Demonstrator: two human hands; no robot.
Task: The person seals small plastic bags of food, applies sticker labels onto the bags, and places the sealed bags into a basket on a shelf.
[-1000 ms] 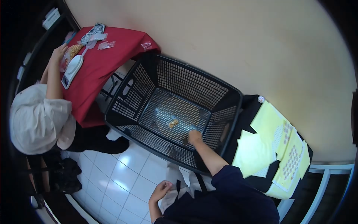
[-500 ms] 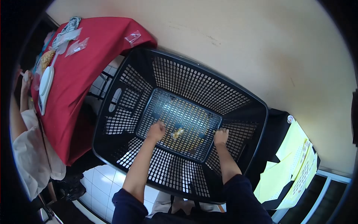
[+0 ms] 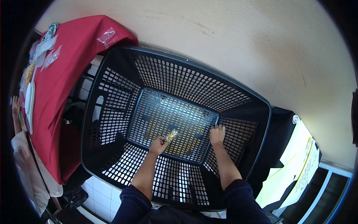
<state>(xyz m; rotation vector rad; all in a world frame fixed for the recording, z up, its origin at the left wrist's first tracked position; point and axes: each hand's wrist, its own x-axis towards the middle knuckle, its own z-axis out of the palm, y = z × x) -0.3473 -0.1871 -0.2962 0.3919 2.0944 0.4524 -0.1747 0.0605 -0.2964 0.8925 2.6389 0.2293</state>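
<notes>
A large black plastic basket (image 3: 186, 61) with perforated walls fills the middle of the view. Near the middle of its floor is a small clear packet (image 3: 171, 135) with yellowish contents. My left hand (image 3: 159, 145) reaches down inside, its fingers closed on the near end of this packet. Inside the basket's right part, my right hand (image 3: 217, 134) has its fingers curled down by the right wall; whatever they hold, if anything, is hidden.
To the left, a red-covered table (image 3: 74, 48) bears a white scale (image 3: 30, 100), clear plastic bags (image 3: 51, 57) and a cloth. A co-worker's hand (image 3: 16, 106) is beside it. Yellow sheets (image 3: 291, 160) lie on a black cloth at right. A wall stands behind.
My left hand has come down into the basket and taken hold of the packet. My right hand has shifted to the basket's right side. The view has moved closer over the basket.
</notes>
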